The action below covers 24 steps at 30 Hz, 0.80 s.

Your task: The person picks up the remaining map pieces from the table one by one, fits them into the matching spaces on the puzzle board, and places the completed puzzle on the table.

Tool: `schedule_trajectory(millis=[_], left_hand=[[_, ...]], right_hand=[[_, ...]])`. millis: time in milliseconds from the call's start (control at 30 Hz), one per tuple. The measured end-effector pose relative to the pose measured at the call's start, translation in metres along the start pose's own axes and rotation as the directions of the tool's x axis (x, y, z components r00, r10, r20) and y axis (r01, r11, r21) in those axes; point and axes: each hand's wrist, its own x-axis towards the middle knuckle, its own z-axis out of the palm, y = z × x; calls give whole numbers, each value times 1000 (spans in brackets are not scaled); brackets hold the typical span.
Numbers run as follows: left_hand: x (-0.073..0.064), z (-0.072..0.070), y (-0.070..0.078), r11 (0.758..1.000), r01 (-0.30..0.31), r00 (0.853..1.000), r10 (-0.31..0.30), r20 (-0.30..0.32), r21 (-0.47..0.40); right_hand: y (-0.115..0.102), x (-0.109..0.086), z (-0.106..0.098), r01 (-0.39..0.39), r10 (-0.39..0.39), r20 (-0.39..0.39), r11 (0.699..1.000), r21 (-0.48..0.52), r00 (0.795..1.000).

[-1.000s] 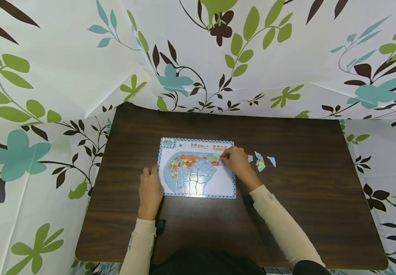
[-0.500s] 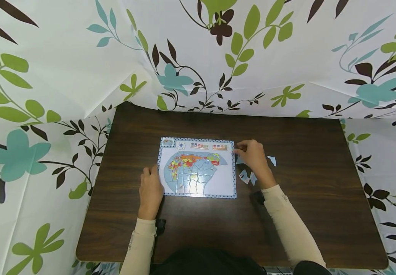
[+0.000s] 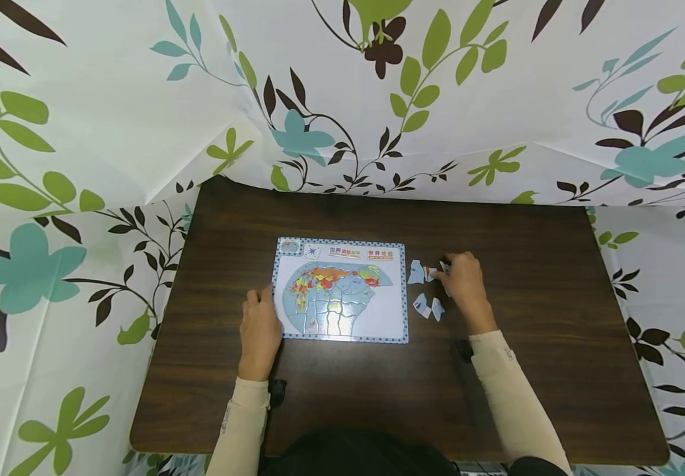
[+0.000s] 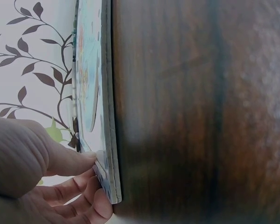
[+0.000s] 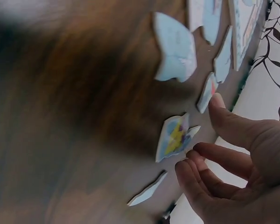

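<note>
A world map jigsaw board [image 3: 387,304] with a blue dotted border lies on the table, its map assembled on the left and middle. My left hand [image 3: 261,334] grips the board's left edge; in the left wrist view the thumb [image 4: 74,160] lies on the border and the fingers curl against the side. My right hand [image 3: 464,284] hovers right of the board, thumb and fingers apart. In the right wrist view its thumb [image 5: 218,105] is by a small red-marked puzzle piece [image 5: 206,93], and its fingertips are close to a yellow-and-blue puzzle piece [image 5: 175,135].
Other loose pieces lie between board and right hand: a blue piece [image 3: 416,272], a pale piece [image 3: 421,305] and a small blue piece [image 3: 437,309]. A thin piece [image 5: 148,190] lies beyond the fingers. A leaf-patterned cloth [image 3: 342,152] stands behind the dark wooden table [image 3: 527,264].
My right hand has moved right, from the map's upper right part off the board to the loose pieces. A blue piece now shows on the board's right. My left hand stays put.
</note>
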Motion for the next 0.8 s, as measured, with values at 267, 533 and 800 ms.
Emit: schedule_trajectory(millis=[267,533,800], left_hand=[[0,0,1,1000,9,1000,-9,-3,4],[1,2,0,1000,7,1000,-7,-12,3],[1,1,0,1000,5,1000,-5,-8,4]], right_hand=[[8,-6,4,-25,25,-39,1000,-8,999],[11,-8,6,-44,45,-50,999,26,998],[12,-3,1,-46,47,70,999,-18,996]])
